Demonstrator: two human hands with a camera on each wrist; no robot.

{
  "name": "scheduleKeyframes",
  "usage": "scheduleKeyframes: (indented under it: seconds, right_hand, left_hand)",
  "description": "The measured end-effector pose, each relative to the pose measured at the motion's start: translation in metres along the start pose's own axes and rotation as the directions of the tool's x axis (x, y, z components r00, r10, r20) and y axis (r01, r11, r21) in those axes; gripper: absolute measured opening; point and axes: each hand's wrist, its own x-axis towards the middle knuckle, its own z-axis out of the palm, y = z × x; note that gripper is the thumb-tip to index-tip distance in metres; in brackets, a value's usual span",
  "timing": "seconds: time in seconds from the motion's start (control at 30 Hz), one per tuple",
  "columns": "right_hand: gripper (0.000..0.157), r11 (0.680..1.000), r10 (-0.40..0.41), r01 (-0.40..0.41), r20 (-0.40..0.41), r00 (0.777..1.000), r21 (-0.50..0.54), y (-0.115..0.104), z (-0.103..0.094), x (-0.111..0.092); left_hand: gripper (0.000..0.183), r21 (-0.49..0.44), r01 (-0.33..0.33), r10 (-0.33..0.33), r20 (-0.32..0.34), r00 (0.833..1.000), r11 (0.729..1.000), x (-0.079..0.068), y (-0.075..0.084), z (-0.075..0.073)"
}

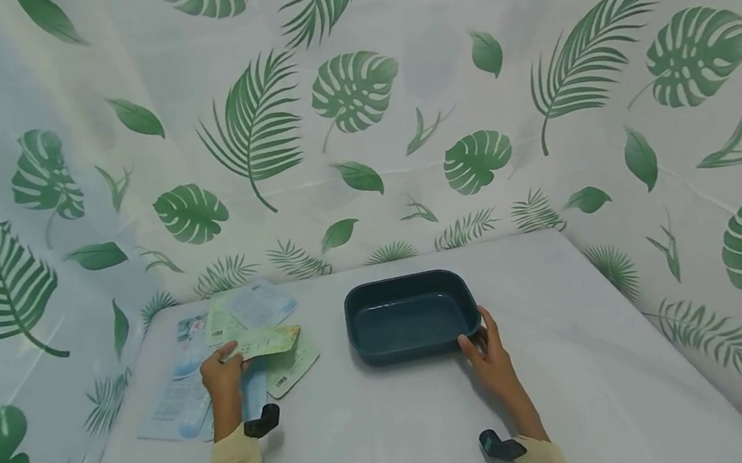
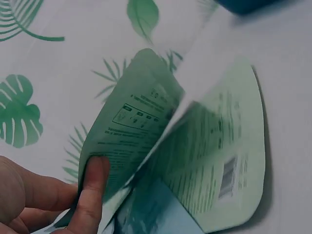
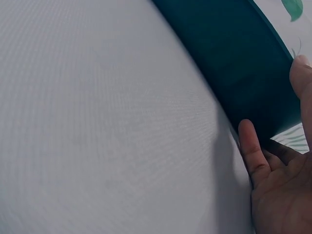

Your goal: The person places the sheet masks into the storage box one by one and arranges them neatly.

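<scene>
My left hand (image 1: 222, 375) pinches a flat green sheet mask packet (image 1: 265, 341) by its left edge, thumb on one face and fingers on the other. Small print and a row of step drawings cover the packet's side in the left wrist view. Under it lies a second green packet (image 2: 219, 161) with a barcode. At the near right corner of a dark teal rectangular bin (image 1: 417, 353), my right hand (image 1: 494, 360) grips the wall, thumb at the front and fingers along the right side. Inside, the bin shows a bare floor.
More packets lie loosely overlapped on the left of the white table (image 1: 385, 435): blue and white ones (image 1: 171, 406), a pale blue one (image 1: 260, 302) and a green one at the back. A leaf-printed curtain (image 1: 359, 146) rises behind and on both sides.
</scene>
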Motion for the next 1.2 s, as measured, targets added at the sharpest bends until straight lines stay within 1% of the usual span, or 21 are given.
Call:
scheduleKeyframes:
  seconds: [0.07, 0.17, 0.27, 0.37, 0.47, 0.6, 0.73, 0.83, 0.93, 1.03, 1.13, 1.2]
  right_hand:
    - [0.074, 1.0, 0.008, -0.008, 0.001, 1.0, -0.007, 0.001, 0.0, 0.001]
    - [0.075, 1.0, 0.02, -0.02, -0.006, 1.0, -0.019, 0.004, 0.0, 0.003]
    - [0.076, 0.999, 0.022, -0.023, -0.016, 1.0, -0.038, 0.007, -0.001, 0.003]
    - [0.076, 0.999, 0.027, -0.028, -0.013, 1.0, -0.033, 0.008, -0.003, 0.004]
    - [0.076, 1.0, 0.028, -0.028, -0.002, 1.0, -0.007, 0.006, -0.003, 0.006]
    - [0.077, 1.0, 0.021, -0.021, 0.001, 1.0, 0.011, 0.004, -0.002, 0.006]
    - [0.077, 0.999, 0.026, -0.026, 0.014, 1.0, 0.018, 0.004, -0.001, 0.004]
    - [0.076, 1.0, 0.024, -0.025, 0.02, 1.0, 0.018, 0.003, -0.001, 0.003]
    - [0.076, 1.0, 0.021, -0.021, 0.02, 1.0, 0.015, 0.002, -0.002, 0.003]
    - [0.076, 1.0, 0.025, -0.025, 0.014, 1.0, 0.006, 0.004, -0.003, 0.002]
    - [0.076, 0.999, 0.032, -0.032, 0.015, 0.999, -0.004, 0.005, -0.004, 0.002]
    - [0.076, 1.0, 0.031, -0.031, 0.016, 0.999, -0.007, 0.006, -0.003, 0.002]
  left_hand:
    - [0.04, -0.045, 0.013, -0.011, 0.041, 0.999, 0.999, -0.002, 0.002, 0.0]
    - [0.043, -0.105, 0.02, -0.009, 0.096, 0.995, 0.994, -0.007, 0.007, 0.004]
    - [0.045, -0.122, 0.014, 0.004, 0.144, 0.99, 0.992, -0.014, 0.014, 0.011]
    - [0.045, -0.145, -0.001, 0.027, 0.175, 0.984, 0.99, -0.021, 0.022, 0.02]
    - [0.044, -0.177, -0.038, 0.076, 0.21, 0.975, 0.983, -0.028, 0.032, 0.033]
    - [0.043, -0.208, -0.081, 0.129, 0.228, 0.965, 0.975, -0.037, 0.043, 0.053]
    - [0.041, -0.262, -0.099, 0.165, 0.241, 0.957, 0.96, -0.047, 0.044, 0.073]
    - [0.04, -0.285, -0.128, 0.201, 0.245, 0.949, 0.95, -0.056, 0.043, 0.089]
    - [0.039, -0.288, -0.154, 0.229, 0.248, 0.942, 0.945, -0.066, 0.039, 0.106]
    - [0.039, -0.261, -0.19, 0.255, 0.243, 0.936, 0.946, -0.077, 0.033, 0.125]
    - [0.037, -0.19, -0.271, 0.31, 0.219, 0.925, 0.944, -0.085, 0.026, 0.14]
    - [0.036, -0.121, -0.345, 0.363, 0.2, 0.91, 0.931, -0.09, 0.022, 0.148]
